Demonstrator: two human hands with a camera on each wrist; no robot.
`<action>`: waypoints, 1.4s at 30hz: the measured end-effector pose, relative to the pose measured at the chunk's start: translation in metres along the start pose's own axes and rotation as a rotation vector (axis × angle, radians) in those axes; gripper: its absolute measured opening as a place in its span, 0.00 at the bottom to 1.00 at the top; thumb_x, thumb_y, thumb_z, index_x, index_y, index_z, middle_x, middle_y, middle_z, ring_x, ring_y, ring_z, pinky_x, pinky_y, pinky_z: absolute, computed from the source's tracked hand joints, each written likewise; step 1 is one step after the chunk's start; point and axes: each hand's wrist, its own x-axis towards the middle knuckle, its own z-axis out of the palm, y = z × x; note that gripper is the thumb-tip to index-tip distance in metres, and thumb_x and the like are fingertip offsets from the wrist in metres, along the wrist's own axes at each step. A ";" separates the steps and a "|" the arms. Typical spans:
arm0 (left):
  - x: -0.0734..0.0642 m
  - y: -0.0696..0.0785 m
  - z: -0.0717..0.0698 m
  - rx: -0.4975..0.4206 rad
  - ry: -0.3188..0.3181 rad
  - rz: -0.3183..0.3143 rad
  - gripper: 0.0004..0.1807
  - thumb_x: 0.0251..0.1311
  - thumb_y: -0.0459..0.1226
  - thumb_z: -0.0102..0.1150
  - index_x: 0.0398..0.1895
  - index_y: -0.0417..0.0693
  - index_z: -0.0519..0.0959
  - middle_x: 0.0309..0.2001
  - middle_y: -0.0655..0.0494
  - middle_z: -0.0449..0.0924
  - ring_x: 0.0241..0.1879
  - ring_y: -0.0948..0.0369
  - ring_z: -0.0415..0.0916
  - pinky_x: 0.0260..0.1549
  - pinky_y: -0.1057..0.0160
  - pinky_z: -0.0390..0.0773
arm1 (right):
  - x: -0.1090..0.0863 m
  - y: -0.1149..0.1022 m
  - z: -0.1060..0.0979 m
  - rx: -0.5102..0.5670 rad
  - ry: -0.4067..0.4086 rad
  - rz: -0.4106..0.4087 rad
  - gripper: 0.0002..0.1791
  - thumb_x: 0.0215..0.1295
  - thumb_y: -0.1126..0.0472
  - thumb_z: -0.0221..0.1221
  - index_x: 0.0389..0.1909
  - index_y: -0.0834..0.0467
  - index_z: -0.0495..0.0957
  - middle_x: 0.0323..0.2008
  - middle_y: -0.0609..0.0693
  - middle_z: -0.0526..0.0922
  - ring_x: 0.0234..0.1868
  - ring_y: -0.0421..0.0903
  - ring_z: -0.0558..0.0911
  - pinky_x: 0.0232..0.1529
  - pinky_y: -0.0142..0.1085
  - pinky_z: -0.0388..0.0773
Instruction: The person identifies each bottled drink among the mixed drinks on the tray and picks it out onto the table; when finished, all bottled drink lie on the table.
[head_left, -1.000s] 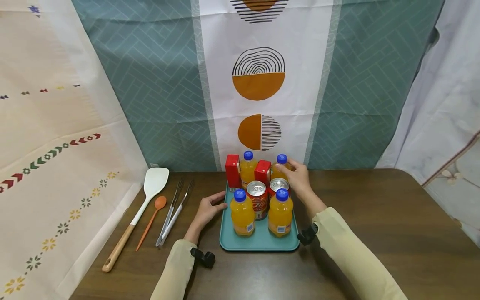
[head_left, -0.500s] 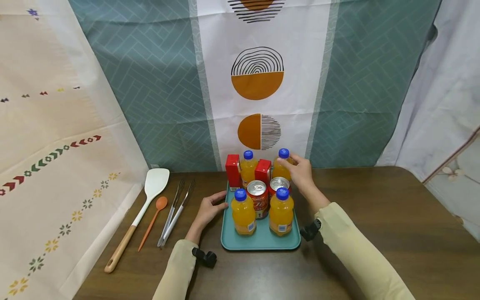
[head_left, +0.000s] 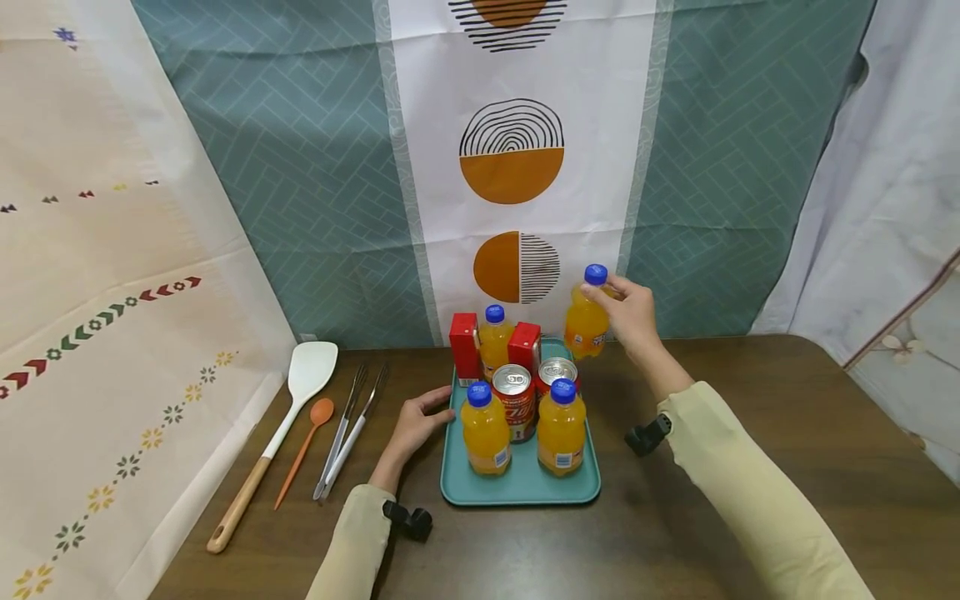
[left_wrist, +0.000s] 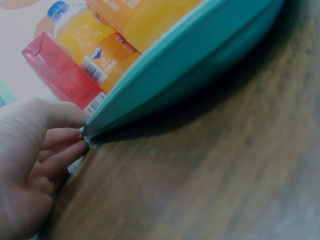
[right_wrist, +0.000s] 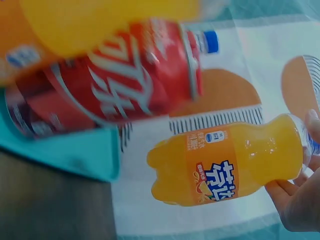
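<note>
My right hand (head_left: 632, 315) grips an orange soda bottle (head_left: 587, 323) by its neck, just under the blue cap. The bottle hangs above the back right corner of the teal tray (head_left: 517, 492), its base clear of it in the right wrist view. At the tray's left edge my left hand (head_left: 417, 427) pinches the rim between thumb and fingers. Standing on the tray are two orange soda bottles in front, one of them the left bottle (head_left: 486, 433), and another bottle (head_left: 495, 342) at the back. Between them are two red cola cans (head_left: 514, 400) and two red cartons (head_left: 466, 346).
Left of the tray lie a white spatula (head_left: 311, 367) with a wooden handle, an orange spoon (head_left: 321, 412) and metal tongs (head_left: 348, 437). Behind the brown table (head_left: 750, 433) hangs a patterned cloth (head_left: 517, 83). Wooden tabletop extends to the right.
My right hand has lifted the back right orange soda bottle off the tray and moved it up and to the right. My left hand has stayed at the tray's rim.
</note>
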 end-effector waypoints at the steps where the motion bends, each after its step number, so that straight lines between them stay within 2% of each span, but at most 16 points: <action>1: 0.000 0.000 0.000 0.002 0.001 0.005 0.24 0.59 0.29 0.61 0.60 0.31 0.74 0.60 0.35 0.77 0.62 0.42 0.73 0.65 0.44 0.70 | 0.001 -0.002 -0.005 -0.002 0.012 -0.002 0.30 0.64 0.49 0.63 0.62 0.62 0.75 0.64 0.60 0.76 0.66 0.58 0.72 0.70 0.51 0.67; 8: -0.001 0.000 -0.001 -0.006 0.008 0.021 0.24 0.58 0.28 0.62 0.59 0.30 0.75 0.59 0.34 0.77 0.62 0.41 0.73 0.65 0.43 0.69 | 0.006 -0.003 -0.039 -0.028 0.071 0.036 0.34 0.64 0.44 0.61 0.65 0.61 0.71 0.67 0.58 0.71 0.70 0.57 0.69 0.71 0.51 0.65; 13: -0.002 0.000 0.001 0.006 0.013 0.016 0.24 0.58 0.28 0.62 0.59 0.30 0.75 0.59 0.34 0.77 0.62 0.41 0.73 0.65 0.43 0.69 | 0.009 0.009 -0.066 -0.059 0.088 0.082 0.38 0.63 0.41 0.60 0.67 0.60 0.68 0.70 0.59 0.67 0.73 0.58 0.63 0.73 0.54 0.60; 18: -0.001 0.000 0.002 0.018 0.023 0.021 0.23 0.58 0.29 0.62 0.58 0.30 0.75 0.59 0.35 0.77 0.62 0.42 0.73 0.65 0.43 0.69 | 0.013 0.021 -0.091 -0.100 0.137 0.133 0.42 0.61 0.37 0.60 0.68 0.60 0.65 0.71 0.58 0.65 0.74 0.57 0.62 0.74 0.52 0.59; 21: 0.000 -0.003 0.004 0.019 0.026 0.031 0.23 0.58 0.28 0.62 0.58 0.29 0.76 0.58 0.34 0.78 0.61 0.41 0.73 0.65 0.42 0.69 | 0.015 0.028 -0.107 -0.086 0.160 0.186 0.43 0.61 0.37 0.59 0.69 0.60 0.64 0.73 0.57 0.63 0.76 0.56 0.59 0.75 0.51 0.57; 24: 0.004 -0.017 0.007 0.017 0.044 0.037 0.22 0.58 0.28 0.62 0.57 0.30 0.76 0.58 0.34 0.78 0.61 0.41 0.73 0.64 0.41 0.68 | 0.018 0.036 -0.121 -0.050 0.175 0.245 0.43 0.61 0.36 0.58 0.70 0.59 0.63 0.74 0.56 0.60 0.77 0.54 0.56 0.76 0.50 0.56; 28: 0.014 -0.036 0.009 0.017 0.076 0.035 0.22 0.57 0.30 0.64 0.56 0.36 0.79 0.57 0.39 0.80 0.60 0.44 0.75 0.65 0.43 0.69 | 0.021 0.046 -0.137 -0.038 0.193 0.277 0.45 0.60 0.35 0.58 0.70 0.59 0.62 0.74 0.54 0.60 0.77 0.54 0.55 0.77 0.50 0.53; 30: 0.016 -0.040 0.008 0.016 0.075 0.032 0.22 0.57 0.30 0.64 0.56 0.38 0.79 0.57 0.41 0.80 0.60 0.45 0.75 0.65 0.43 0.69 | 0.021 0.053 -0.144 -0.072 0.207 0.278 0.45 0.60 0.35 0.58 0.70 0.59 0.63 0.72 0.50 0.66 0.75 0.53 0.58 0.77 0.49 0.53; 33: 0.017 -0.041 0.007 0.009 0.068 0.034 0.22 0.56 0.31 0.65 0.56 0.39 0.80 0.57 0.41 0.81 0.60 0.46 0.75 0.65 0.43 0.69 | 0.021 0.062 -0.155 -0.033 0.234 0.306 0.44 0.58 0.36 0.61 0.69 0.58 0.65 0.57 0.39 0.78 0.68 0.48 0.65 0.77 0.47 0.54; 37: 0.016 -0.039 0.007 0.016 0.063 0.033 0.22 0.57 0.30 0.64 0.57 0.37 0.79 0.58 0.40 0.80 0.60 0.45 0.75 0.65 0.43 0.69 | 0.021 0.073 -0.164 0.133 0.290 0.365 0.41 0.52 0.41 0.69 0.66 0.53 0.70 0.34 0.26 0.76 0.54 0.36 0.70 0.78 0.43 0.53; 40: 0.013 -0.032 0.007 0.008 0.062 0.026 0.22 0.58 0.29 0.63 0.57 0.34 0.78 0.58 0.38 0.79 0.61 0.43 0.74 0.66 0.43 0.68 | 0.021 0.080 -0.168 0.178 0.311 0.384 0.38 0.50 0.44 0.71 0.63 0.50 0.74 0.29 0.25 0.76 0.49 0.32 0.71 0.78 0.41 0.53; 42: 0.008 -0.023 0.006 0.011 0.053 0.030 0.22 0.58 0.28 0.62 0.57 0.31 0.77 0.58 0.36 0.78 0.61 0.42 0.73 0.65 0.42 0.68 | 0.021 0.083 -0.169 0.172 0.306 0.391 0.38 0.51 0.44 0.71 0.64 0.50 0.73 0.39 0.27 0.82 0.54 0.35 0.73 0.78 0.41 0.52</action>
